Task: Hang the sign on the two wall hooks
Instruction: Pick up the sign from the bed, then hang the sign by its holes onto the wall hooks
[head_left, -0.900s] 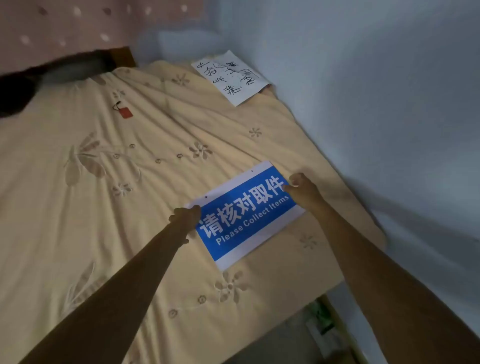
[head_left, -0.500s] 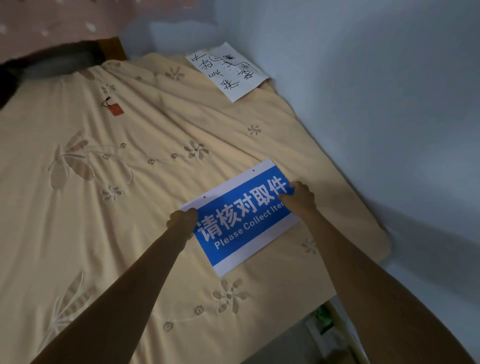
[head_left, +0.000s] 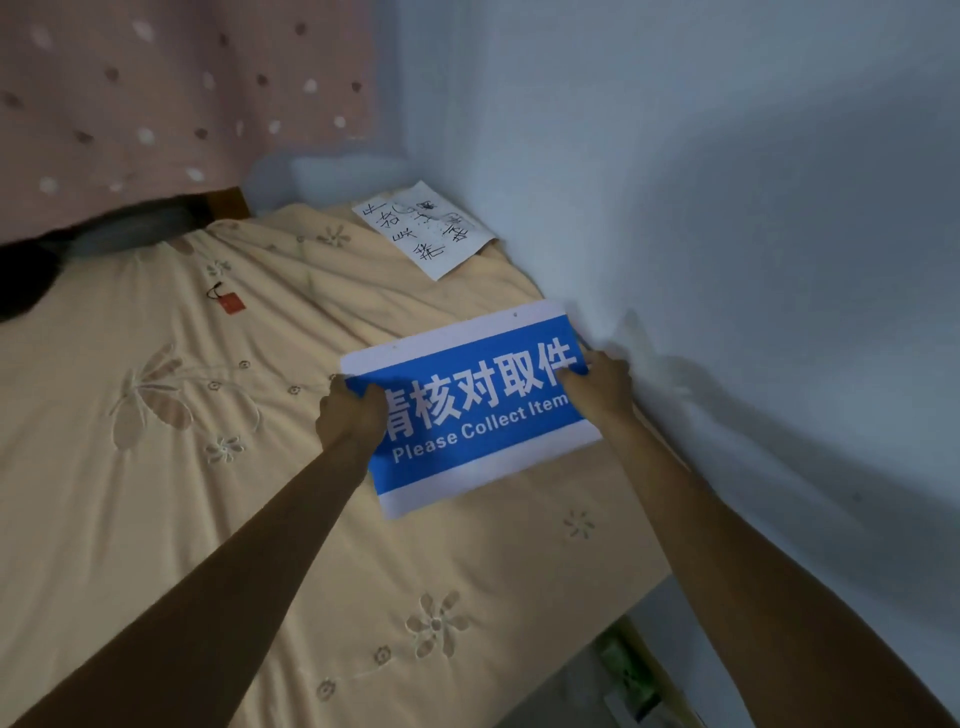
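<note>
Gripping a blue and white sign (head_left: 470, 410) at frame centre, the left hand (head_left: 349, 410) and right hand (head_left: 597, 387) have fingers clamped on its side edges. Beneath lies a cream floral bed (head_left: 156, 441); a handwritten paper (head_left: 423, 228) rests above.

The blue-and-white rectangular plastic sign (head_left: 470, 410) now sits higher and further right in the frame, lifted off the beige bedspread (head_left: 156, 467). Its right end is nearer the pale wall (head_left: 753, 260), and the left hand (head_left: 350, 415) now covers its first character.

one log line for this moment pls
phase: carrying sign | left hand: gripping sign left edge | right hand: gripping right edge | sign: over bed, near wall | hooks: not visible
</note>
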